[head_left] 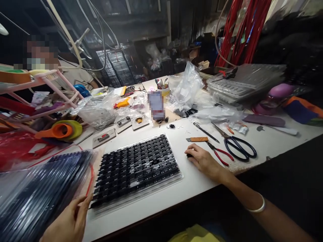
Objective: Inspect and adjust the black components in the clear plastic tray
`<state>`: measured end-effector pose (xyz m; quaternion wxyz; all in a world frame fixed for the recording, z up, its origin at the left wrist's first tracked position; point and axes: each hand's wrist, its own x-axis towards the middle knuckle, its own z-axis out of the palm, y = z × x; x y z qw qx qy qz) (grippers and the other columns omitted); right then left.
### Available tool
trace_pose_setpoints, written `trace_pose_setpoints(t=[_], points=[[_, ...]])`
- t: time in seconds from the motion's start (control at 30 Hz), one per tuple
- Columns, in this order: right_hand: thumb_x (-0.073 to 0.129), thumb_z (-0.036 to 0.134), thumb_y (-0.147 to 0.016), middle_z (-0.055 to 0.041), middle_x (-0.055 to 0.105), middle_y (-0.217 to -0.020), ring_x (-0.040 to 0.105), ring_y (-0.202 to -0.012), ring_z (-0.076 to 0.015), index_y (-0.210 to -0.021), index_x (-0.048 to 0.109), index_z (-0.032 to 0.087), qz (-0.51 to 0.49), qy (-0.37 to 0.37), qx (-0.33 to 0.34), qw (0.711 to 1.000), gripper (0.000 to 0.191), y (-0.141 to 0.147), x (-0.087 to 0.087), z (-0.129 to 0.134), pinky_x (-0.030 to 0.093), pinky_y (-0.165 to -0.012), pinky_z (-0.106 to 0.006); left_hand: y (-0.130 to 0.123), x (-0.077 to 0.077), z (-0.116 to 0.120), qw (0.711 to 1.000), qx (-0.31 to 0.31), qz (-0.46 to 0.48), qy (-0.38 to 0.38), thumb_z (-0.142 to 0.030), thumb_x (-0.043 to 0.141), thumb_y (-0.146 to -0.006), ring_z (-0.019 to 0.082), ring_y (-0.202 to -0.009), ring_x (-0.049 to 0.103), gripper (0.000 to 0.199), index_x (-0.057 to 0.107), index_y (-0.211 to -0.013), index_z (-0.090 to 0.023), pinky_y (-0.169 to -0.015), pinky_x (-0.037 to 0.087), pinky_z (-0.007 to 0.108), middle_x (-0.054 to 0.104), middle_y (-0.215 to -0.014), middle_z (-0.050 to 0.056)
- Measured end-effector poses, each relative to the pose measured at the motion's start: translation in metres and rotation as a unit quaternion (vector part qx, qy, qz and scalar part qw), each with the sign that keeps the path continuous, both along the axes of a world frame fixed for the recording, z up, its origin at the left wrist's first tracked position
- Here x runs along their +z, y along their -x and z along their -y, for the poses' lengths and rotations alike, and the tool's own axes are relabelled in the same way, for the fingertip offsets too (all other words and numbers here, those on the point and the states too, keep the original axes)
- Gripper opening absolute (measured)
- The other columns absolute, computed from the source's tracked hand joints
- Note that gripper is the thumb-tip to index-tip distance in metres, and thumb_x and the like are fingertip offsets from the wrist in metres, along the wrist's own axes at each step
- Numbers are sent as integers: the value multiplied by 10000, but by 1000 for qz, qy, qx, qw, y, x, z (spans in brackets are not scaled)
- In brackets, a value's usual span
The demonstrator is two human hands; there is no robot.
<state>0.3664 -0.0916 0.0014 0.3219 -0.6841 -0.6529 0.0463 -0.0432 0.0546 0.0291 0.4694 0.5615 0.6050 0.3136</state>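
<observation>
A clear plastic tray full of rows of small black parts lies on the white table in front of me. At its near left corner is my left hand, thumb and fingers pressed together; what they grip there, if anything, I cannot make out. My right hand rests on the table right of the tray, its fingertips closed around a small black part. Just beyond that hand lie an orange-handled cutter and red-handled pliers.
Large scissors and a dark pen-like tool lie to the right. A stack of filled trays stands at left, beside a pink rack. Plastic bags crowd the back. Another person sits at far left.
</observation>
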Motion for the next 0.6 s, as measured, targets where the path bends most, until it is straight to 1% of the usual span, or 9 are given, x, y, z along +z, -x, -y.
trace_pose_setpoints(t=[0.07, 0.1, 0.2, 0.3, 0.37, 0.43, 0.5, 0.53, 0.6], points=[[544, 127, -854, -48, 571, -928, 590, -761, -136, -898, 577, 177, -141, -15, -1, 990, 74, 17, 6, 1, 510, -667, -267, -36, 0, 27, 990, -21, -101, -92, -341, 789, -621, 219, -587, 638, 298, 717, -910, -329, -466, 467, 256, 701, -681, -28], [576, 178, -852, -34, 564, -892, 591, -728, -128, -876, 558, 180, -235, -14, 6, 972, 31, 29, 8, 2, 508, -639, -260, -60, -2, 42, 985, -74, -86, -127, -371, 756, -666, 231, -687, 664, 320, 712, -977, -310, -549, 517, 277, 725, -809, -1], [664, 322, -807, 21, 552, -717, 584, -588, -110, -843, 518, 185, -485, 31, 50, 873, 204, 68, 11, 6, 476, -530, -235, -130, -9, 84, 947, -206, 45, -242, -283, 659, -791, 193, -832, 660, 371, 642, -1160, -311, -730, 546, 298, 677, -1084, 37], [706, 392, -761, 41, 551, -646, 565, -526, -97, -820, 513, 176, -596, 74, 89, 795, 295, 91, 11, 10, 467, -500, -225, -171, -15, 104, 916, -272, 115, -271, -160, 613, -828, 156, -816, 655, 372, 633, -1163, -319, -703, 547, 253, 672, -1014, 32], [650, 411, -810, 16, 583, -693, 580, -562, -105, -838, 549, 170, -568, 85, 116, 810, 263, 87, 11, 12, 483, -527, -237, -177, -16, 107, 920, -263, 139, -255, -142, 613, -827, 153, -800, 653, 309, 670, -1090, -295, -654, 544, 227, 670, -945, 30], [536, 381, -895, -21, 621, -785, 607, -650, -123, -896, 595, 171, -434, 76, 106, 891, 218, 65, 12, 9, 497, -585, -254, -173, -16, 105, 938, -229, 152, -211, -164, 638, -816, 133, -713, 642, 227, 698, -1012, -261, -596, 533, 207, 662, -895, 26], [461, 293, -930, -66, 642, -889, 612, -792, -156, -939, 619, 163, -206, 42, 12, 978, 205, 30, 12, 0, 497, -697, -288, -167, -18, 101, 957, -190, 169, -141, -204, 651, -815, 107, -627, 623, 169, 703, -973, -231, -577, 527, 199, 655, -838, 14], [447, 262, -926, -80, 644, -918, 606, -844, -175, -929, 621, 164, -73, 54, -61, 994, 201, 10, 11, -6, 488, -747, -314, -164, -19, 99, 963, -172, 181, -101, -224, 650, -821, 102, -611, 624, 159, 699, -972, -221, -594, 531, 200, 656, -802, 6], [427, 237, -912, -142, 625, -906, 574, -885, -252, -839, 626, 133, -13, 70, -114, 991, 236, -29, 7, -20, 445, -791, -420, -159, -22, 96, 968, -136, 209, -27, -252, 656, -824, 105, -637, 651, 173, 684, -990, -213, -661, 544, 208, 680, -786, 0]])
